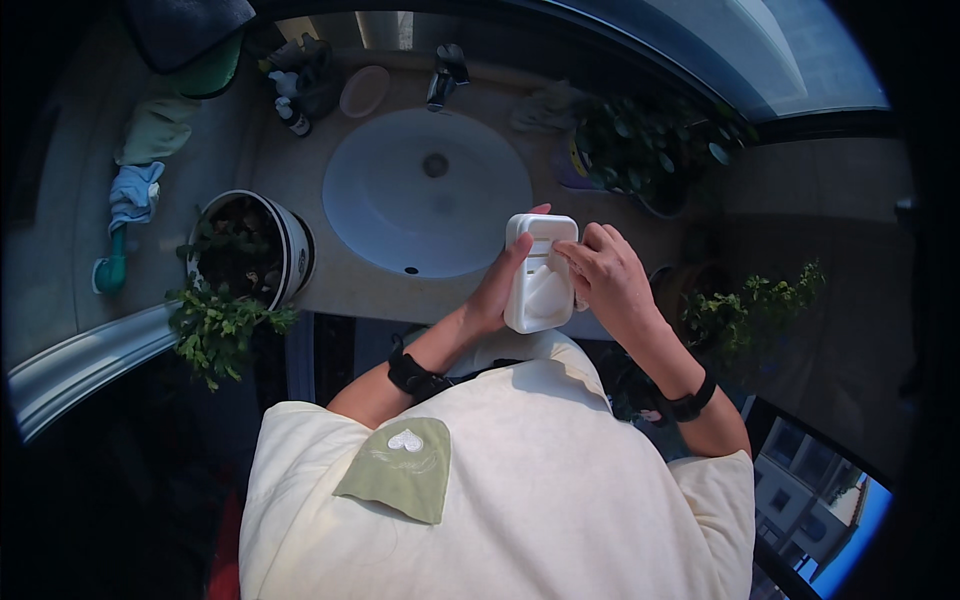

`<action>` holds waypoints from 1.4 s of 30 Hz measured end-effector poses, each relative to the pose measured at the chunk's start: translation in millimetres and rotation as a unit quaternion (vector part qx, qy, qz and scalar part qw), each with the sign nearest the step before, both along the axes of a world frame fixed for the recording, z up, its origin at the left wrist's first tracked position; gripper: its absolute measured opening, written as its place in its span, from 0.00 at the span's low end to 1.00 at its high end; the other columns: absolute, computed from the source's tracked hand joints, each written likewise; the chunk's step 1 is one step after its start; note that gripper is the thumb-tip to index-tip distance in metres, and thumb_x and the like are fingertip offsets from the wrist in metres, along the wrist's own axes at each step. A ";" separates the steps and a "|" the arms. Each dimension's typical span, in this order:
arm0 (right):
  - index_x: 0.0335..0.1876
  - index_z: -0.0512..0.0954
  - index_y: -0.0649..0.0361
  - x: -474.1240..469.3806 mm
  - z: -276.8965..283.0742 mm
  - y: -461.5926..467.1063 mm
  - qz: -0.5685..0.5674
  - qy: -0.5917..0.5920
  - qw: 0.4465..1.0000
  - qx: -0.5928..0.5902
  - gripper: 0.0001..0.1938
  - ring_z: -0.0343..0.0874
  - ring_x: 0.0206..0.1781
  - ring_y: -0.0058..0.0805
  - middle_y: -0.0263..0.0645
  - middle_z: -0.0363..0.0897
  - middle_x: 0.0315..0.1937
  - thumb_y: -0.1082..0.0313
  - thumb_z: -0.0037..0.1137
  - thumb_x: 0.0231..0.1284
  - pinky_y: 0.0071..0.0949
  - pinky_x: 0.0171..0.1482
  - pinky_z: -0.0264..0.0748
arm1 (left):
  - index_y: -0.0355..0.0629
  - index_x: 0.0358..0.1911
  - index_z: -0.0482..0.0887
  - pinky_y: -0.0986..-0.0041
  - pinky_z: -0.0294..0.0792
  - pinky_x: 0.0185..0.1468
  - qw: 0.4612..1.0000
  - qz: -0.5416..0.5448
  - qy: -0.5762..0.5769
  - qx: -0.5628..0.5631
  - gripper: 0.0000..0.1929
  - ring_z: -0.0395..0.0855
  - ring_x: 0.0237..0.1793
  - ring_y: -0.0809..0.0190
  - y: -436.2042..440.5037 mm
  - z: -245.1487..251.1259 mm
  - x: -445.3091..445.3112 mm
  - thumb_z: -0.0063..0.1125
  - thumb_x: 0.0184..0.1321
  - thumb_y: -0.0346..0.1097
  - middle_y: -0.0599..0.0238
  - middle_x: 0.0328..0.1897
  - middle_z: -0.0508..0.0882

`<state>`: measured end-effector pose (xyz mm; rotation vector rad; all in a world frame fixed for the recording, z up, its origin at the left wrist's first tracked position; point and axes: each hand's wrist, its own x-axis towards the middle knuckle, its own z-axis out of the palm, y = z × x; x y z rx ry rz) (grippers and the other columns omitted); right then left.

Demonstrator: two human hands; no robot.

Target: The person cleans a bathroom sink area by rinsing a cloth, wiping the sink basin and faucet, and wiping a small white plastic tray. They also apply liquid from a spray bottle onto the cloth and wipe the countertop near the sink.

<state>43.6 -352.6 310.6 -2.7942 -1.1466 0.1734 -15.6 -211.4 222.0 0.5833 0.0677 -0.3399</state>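
Note:
My left hand (pixel 496 289) grips a white plastic soap dish (pixel 513 300) by its left side, thumb over the rim. The dish is held up over the counter's front edge, just right of the sink, with its slotted inside facing me. A white piece, perhaps soap, (pixel 547 291) appears in its lower half; I cannot tell if it is loose. At the dish's right wall is my right hand (pixel 609 274), its fingers curled over the rim and its fingertips inside. Something pale shows below those fingers, mostly hidden. Behind the dish lies a white oval sink (pixel 390 202).
A chrome faucet (pixel 445 79) stands behind the sink, near a pink oval dish (pixel 365 91) and a dark bottle (pixel 292 118). Potted plants flank the sink: one in a white pot (pixel 296 244), another leafy one (pixel 637 142). Cloths (pixel 135 191) and a green-handled tool (pixel 112 271) lie left.

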 end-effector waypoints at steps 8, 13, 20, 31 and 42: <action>0.45 0.83 0.52 -3.1 -2.8 3.4 0.011 -0.015 1.000 0.019 0.15 0.76 0.41 0.32 0.39 0.75 0.35 0.75 0.66 0.49 0.25 0.43 0.81 | 0.59 0.71 0.49 0.62 0.68 0.62 0.998 0.013 0.023 -0.053 0.37 0.71 0.62 0.59 1.3 -0.7 -0.5 0.45 0.63 0.65 0.62 0.64 0.68; 0.44 0.83 0.53 3.8 -0.8 6.8 -0.029 0.006 0.999 0.042 0.14 0.75 0.39 0.32 0.38 0.75 0.34 0.76 0.65 0.50 0.27 0.40 0.80 | 0.60 0.71 0.50 0.61 0.69 0.62 0.998 0.000 0.028 -0.049 0.37 0.71 0.62 0.59 -0.6 0.6 1.3 0.44 0.63 0.66 0.62 0.64 0.68; 0.43 0.83 0.53 0.3 -2.4 9.6 -0.041 0.033 0.999 0.000 0.13 0.74 0.39 0.32 0.38 0.74 0.34 0.76 0.64 0.51 0.26 0.41 0.81 | 0.60 0.71 0.50 0.63 0.69 0.62 0.999 0.020 0.025 -0.032 0.38 0.71 0.62 0.59 5.3 -1.0 5.7 0.45 0.62 0.66 0.63 0.63 0.69; 0.45 0.82 0.51 4.1 -7.6 11.3 -0.022 0.018 0.999 0.016 0.15 0.75 0.40 0.32 0.39 0.75 0.35 0.76 0.66 0.49 0.26 0.42 0.81 | 0.60 0.71 0.50 0.63 0.70 0.60 0.997 -0.001 0.057 -0.047 0.38 0.72 0.61 0.59 7.4 -3.3 3.6 0.45 0.62 0.66 0.62 0.63 0.69; 0.45 0.83 0.50 2.5 -8.3 14.1 -0.015 0.015 1.000 0.005 0.15 0.75 0.41 0.31 0.39 0.75 0.36 0.74 0.67 0.50 0.25 0.44 0.81 | 0.59 0.71 0.49 0.63 0.68 0.62 0.998 0.013 0.034 -0.041 0.38 0.71 0.62 0.59 12.0 -4.6 5.9 0.45 0.63 0.65 0.63 0.64 0.68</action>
